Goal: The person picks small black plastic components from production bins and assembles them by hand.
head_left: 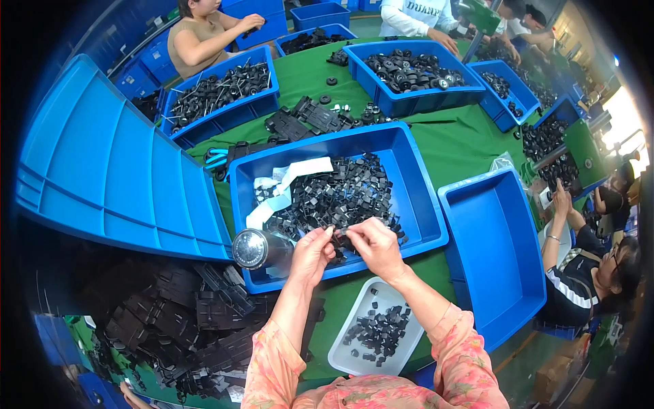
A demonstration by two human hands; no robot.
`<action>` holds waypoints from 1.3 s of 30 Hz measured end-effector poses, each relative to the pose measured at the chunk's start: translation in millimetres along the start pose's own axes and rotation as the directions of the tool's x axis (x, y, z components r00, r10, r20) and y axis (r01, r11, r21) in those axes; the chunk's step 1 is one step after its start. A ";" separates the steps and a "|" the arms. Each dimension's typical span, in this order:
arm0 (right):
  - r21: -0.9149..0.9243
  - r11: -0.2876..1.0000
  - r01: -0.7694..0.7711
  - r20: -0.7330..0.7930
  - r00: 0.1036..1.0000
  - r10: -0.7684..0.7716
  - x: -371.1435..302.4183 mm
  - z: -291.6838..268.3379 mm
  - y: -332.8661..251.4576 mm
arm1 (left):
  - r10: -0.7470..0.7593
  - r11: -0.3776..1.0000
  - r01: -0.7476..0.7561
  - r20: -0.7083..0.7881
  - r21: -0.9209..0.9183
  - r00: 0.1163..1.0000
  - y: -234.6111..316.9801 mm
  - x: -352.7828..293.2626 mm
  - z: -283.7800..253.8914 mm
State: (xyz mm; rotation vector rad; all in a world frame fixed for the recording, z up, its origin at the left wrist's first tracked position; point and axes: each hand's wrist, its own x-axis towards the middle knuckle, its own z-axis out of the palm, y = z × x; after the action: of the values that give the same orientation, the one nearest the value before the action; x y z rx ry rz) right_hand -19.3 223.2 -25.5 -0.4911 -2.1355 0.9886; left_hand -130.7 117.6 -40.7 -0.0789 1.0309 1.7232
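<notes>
Both my hands meet over the near edge of a blue bin (411,184), which holds a heap of small black plastic pieces (340,191) and white paper strips (272,201). Pinched in the fingers of my left hand (313,253) is a small black piece. My right hand (377,249) is closed at the fingertips, almost touching the left; a small dark piece shows at its tips, its shape unclear. Left of my hands, a dark bottle with a silver cap (251,249) rests at the bin's corner. Below my right wrist is a white tray (338,351) with more small black pieces.
A blue bin (487,245) stands at right, and a large blue bin (116,157) is tipped up at left. Black chassis-like parts (163,313) pile up at lower left. Farther off are bins of wheels (415,71) and axles (221,92). Several people work around the green-covered table (443,133).
</notes>
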 end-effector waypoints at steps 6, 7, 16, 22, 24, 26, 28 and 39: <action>0.009 1.000 0.025 -0.017 1.000 -0.025 0.1 -0.6 -2.5 | 0.010 1.000 -0.010 -0.008 -0.008 1.000 -3.1 2.8 -3.5; 0.041 0.998 -0.044 -0.052 0.998 0.046 2.5 -3.5 -8.1 | 0.003 1.000 -0.003 -0.035 -0.002 0.999 -2.4 2.3 -3.5; -0.079 0.994 0.079 0.131 0.989 -0.068 -8.2 5.9 -0.5 | -0.002 0.998 0.003 0.017 -0.062 1.000 -5.2 4.6 -6.1; 0.003 0.996 -0.090 0.085 0.992 0.090 -11.5 12.2 -5.8 | 0.015 1.000 -0.015 0.018 0.007 1.000 -0.6 -0.4 -4.5; 0.001 0.996 -0.091 0.096 0.991 0.091 -13.1 13.8 -5.8 | 0.002 0.999 -0.002 -0.013 0.035 1.000 -0.4 1.3 -2.1; -0.018 0.998 -0.056 0.124 0.991 0.058 -11.5 10.4 -5.3 | 0.023 1.000 -0.023 -0.013 0.012 1.000 -1.4 2.0 -1.5; -0.015 1.000 0.018 0.184 0.983 -0.015 -7.3 6.2 -4.2 | 0.003 1.000 -0.003 0.001 -0.006 1.000 -0.4 2.0 -0.8; -0.392 0.890 -0.230 0.200 0.924 0.327 38.0 -31.1 92.8 | 0.013 0.999 -0.016 -0.083 -0.045 0.996 3.8 -0.6 -0.4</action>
State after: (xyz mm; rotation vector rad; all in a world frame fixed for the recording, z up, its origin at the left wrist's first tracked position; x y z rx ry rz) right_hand -17.9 320.0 -66.2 -0.9186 -2.5560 0.8468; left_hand -133.6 116.7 -38.4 -0.1737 1.0554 1.7693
